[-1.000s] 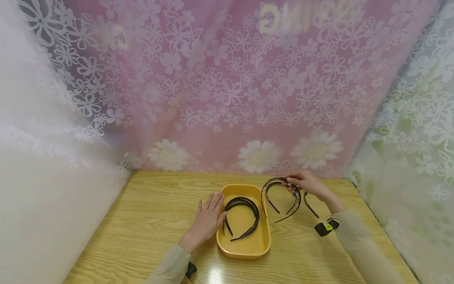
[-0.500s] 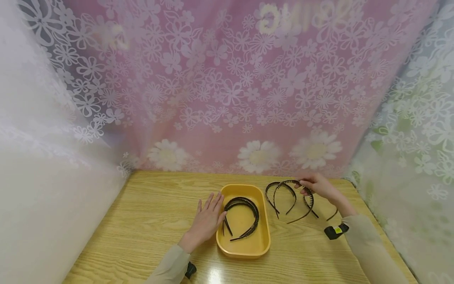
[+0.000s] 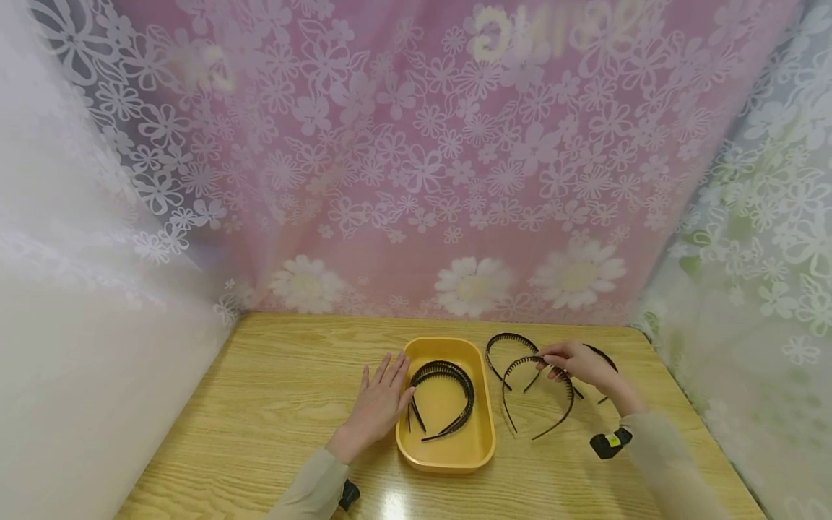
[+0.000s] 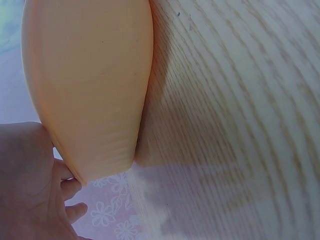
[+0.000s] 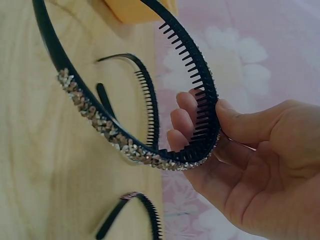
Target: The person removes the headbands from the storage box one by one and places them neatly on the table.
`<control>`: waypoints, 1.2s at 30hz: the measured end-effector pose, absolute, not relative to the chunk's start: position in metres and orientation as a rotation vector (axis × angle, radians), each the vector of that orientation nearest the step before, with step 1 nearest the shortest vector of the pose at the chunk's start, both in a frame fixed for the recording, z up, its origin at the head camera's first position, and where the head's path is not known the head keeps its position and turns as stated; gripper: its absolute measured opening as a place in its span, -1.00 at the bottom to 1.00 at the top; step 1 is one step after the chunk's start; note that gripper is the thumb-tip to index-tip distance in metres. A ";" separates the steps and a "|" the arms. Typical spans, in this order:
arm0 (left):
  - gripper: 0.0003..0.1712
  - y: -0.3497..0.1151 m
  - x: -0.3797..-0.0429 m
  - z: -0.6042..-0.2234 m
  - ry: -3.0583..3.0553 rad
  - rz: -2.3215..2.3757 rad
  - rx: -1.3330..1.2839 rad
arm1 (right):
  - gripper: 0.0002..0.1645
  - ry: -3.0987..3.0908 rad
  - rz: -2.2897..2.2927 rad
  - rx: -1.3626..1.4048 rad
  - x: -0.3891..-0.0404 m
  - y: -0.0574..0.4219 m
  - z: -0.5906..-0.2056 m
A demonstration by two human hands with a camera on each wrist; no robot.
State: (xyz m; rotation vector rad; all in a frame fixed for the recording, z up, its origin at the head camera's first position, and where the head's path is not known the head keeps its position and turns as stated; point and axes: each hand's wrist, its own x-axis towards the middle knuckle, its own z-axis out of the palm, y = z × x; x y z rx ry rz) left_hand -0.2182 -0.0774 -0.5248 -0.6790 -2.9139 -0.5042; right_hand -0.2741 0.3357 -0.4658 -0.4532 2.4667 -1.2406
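My right hand (image 3: 575,361) pinches a black headband (image 3: 506,383) at the top of its arch, to the right of the tray. The right wrist view shows comb teeth inside this headband (image 5: 105,127) and glittery stones along its outside; my thumb and fingers close on the band. My left hand (image 3: 377,404) rests with extended fingers on the left rim of a yellow tray (image 3: 479,456). Several dark toothed headbands (image 3: 442,367) lie nested inside the tray. From the left wrist, my fingers (image 4: 70,190) show at the edge of the tray's wall (image 4: 95,85).
Behind the held headband, a second black headband (image 3: 510,335) lies on the wooden table (image 3: 312,375). Another headband (image 3: 606,357) lies farther right, partly hidden by my right hand. A pink floral curtain (image 3: 390,180) hangs along the table's back edge, with pale curtains at both sides.
My right hand has carried the headband rightward, then toward me, off the headbands it overlapped. My left hand and the tray have stayed in place.
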 end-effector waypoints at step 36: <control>-0.30 -0.077 -0.220 -0.527 -2.907 -0.498 -0.677 | -0.86 2.785 -0.837 -0.675 -0.253 0.306 -0.520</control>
